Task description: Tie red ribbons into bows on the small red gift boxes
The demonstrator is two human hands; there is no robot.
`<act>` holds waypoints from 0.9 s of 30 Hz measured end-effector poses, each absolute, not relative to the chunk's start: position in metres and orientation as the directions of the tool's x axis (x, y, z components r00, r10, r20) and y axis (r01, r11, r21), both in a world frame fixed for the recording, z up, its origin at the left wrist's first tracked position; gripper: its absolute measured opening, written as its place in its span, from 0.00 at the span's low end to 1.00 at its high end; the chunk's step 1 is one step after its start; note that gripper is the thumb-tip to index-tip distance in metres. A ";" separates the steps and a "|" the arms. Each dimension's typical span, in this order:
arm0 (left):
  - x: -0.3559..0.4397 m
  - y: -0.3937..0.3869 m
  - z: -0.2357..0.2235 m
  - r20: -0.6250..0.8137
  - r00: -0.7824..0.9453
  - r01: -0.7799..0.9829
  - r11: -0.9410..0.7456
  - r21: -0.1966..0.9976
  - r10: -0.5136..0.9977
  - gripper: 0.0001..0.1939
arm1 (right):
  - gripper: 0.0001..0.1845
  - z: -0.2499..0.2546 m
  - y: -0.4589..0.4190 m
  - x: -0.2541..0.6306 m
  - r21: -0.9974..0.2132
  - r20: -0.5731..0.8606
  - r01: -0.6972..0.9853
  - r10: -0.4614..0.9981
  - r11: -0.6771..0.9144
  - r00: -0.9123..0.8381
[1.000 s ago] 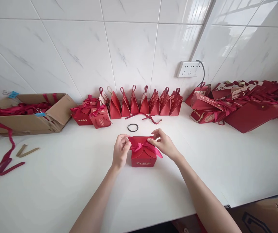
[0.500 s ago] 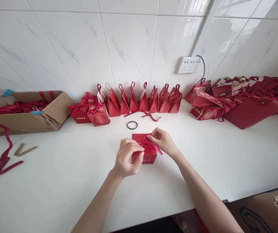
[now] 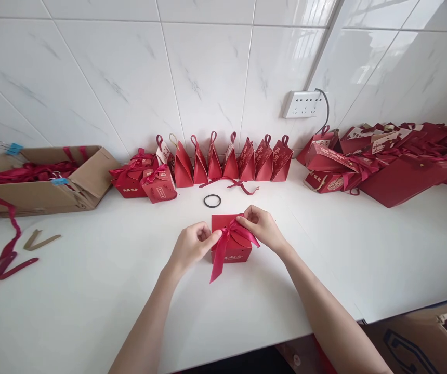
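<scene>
So a small red box [image 3: 233, 255] is set upright on the white tabletop [image 3: 75, 291], right between the two hands, with a bright pink-red ribbon [image 3: 219, 258] tied in a bow across its top flaps. One ribbon tail is draped down over the front and past the bottom edge, partly covering the gold lettering; another is angled off to the right. The right side of the bow is pinched between thumb and fingertips of the right hand [image 3: 261, 227]. The left hand [image 3: 193, 245] is held at the bow's left side, fingers curled and thumb tip put to the ribbon, but whether anything is really gripped there can't be told. Just behind the box a black ring [image 3: 212, 201] is laid flat, and farther back a thin red strap [image 3: 250, 191] is left lying in front of a row of pointed red boxes [image 3: 214, 169] lined up along the wall. Two boxes with bows [image 3: 160, 188] are parked at the row's left end. Over on the left, a cardboard box [image 3: 44, 200] is filled with loose ribbons [image 3: 32, 173], with a tan strip [image 3: 44, 243] dropped in front. On the right, a messy heap of red packaging [image 3: 410, 179] is piled up.
</scene>
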State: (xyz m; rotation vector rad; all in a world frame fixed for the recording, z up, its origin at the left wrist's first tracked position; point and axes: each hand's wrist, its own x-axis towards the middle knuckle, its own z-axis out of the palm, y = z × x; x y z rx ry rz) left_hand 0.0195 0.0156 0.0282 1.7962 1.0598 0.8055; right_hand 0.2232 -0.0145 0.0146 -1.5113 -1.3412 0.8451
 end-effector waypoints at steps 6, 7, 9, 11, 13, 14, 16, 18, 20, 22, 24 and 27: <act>0.018 0.020 0.027 0.093 0.440 0.319 -0.252 0.914 0.893 0.17 | 0.20 0.023 -0.016 0.228 -0.985 -0.064 0.158 0.997 -0.068 0.033; 0.019 0.020 0.026 0.117 0.410 0.292 -0.251 0.923 0.905 0.17 | 0.20 0.024 -0.016 0.229 -0.989 -0.101 0.110 0.995 -0.100 -0.007; 0.023 0.021 0.022 0.117 0.373 0.227 -0.213 0.950 0.920 0.17 | 0.20 0.026 -0.017 0.231 -0.990 -0.141 0.007 0.986 -0.141 -0.088; 0.027 0.021 0.018 0.087 0.331 0.175 -0.151 0.973 0.940 0.18 | 0.20 0.026 -0.018 0.233 -0.985 -0.145 -0.071 0.977 -0.157 -0.154; 0.032 0.020 0.013 0.079 0.249 0.158 -0.121 0.980 0.965 0.19 | 0.19 0.025 -0.018 0.235 -0.981 -0.149 -0.090 0.966 -0.171 -0.210; 0.034 0.019 0.011 0.086 0.207 0.161 -0.120 0.980 0.975 0.19 | 0.19 0.025 -0.017 0.236 -0.981 -0.152 -0.082 0.963 -0.174 -0.224; 0.038 0.016 0.007 0.105 0.148 0.178 -0.130 0.975 0.983 0.18 | 0.20 0.023 -0.016 0.236 -0.982 -0.156 -0.068 0.963 -0.174 -0.218; 0.040 0.014 0.004 0.128 0.116 0.199 -0.149 0.969 0.985 0.18 | 0.20 0.022 -0.015 0.235 -0.983 -0.142 -0.089 0.972 -0.161 -0.188; 0.042 0.013 0.003 0.148 0.085 0.222 -0.163 0.961 0.985 0.17 | 0.21 0.019 -0.012 0.233 -0.978 -0.126 -0.146 0.978 -0.151 -0.166; 0.043 0.013 0.002 0.153 0.058 0.232 -0.163 0.959 0.986 0.17 | 0.22 0.014 -0.009 0.231 -0.964 -0.131 -0.212 0.980 -0.161 -0.148; 0.044 0.014 0.002 0.137 0.043 0.227 -0.144 0.963 0.990 0.16 | 0.23 0.010 -0.007 0.228 -0.953 -0.152 -0.244 0.980 -0.179 -0.126; 0.043 0.016 0.000 0.080 0.063 0.184 -0.090 0.979 0.995 0.17 | 0.22 0.009 -0.007 0.229 -0.969 -0.159 -0.180 0.984 -0.171 -0.078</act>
